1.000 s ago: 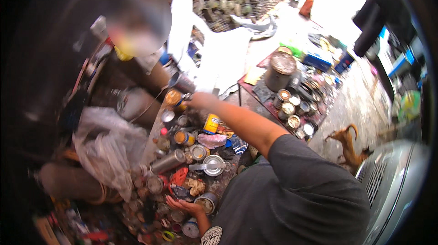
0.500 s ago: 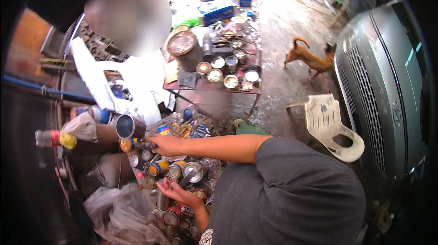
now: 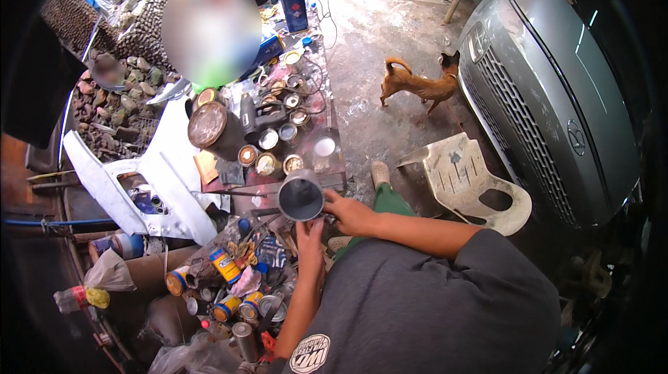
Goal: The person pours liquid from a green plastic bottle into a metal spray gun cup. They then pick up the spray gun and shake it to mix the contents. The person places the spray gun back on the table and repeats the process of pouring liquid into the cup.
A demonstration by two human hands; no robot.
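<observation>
Both hands are on a grey cylindrical cup, seen from above with a dark grey interior; whether it holds anything is unclear. My right hand grips its right side, and my left hand holds it from below, fingers partly hidden. Below and to the left lies a crowded pile of cans, including a yellow-and-blue can, a steel cylinder and rags. Just beyond the cup, a stained red table bears several open tins, a large lidded pail and a dark power tool.
White bumper parts lean at the left beside rubble. A clear plastic bag hangs lower left. On the concrete floor at right are a brown dog and a dirty plastic chair. A grey car fills the far right.
The cup has moved from the crowded pile at left to in front of me, and my left hand has risen to hold it. My view has swung toward the table and floor.
</observation>
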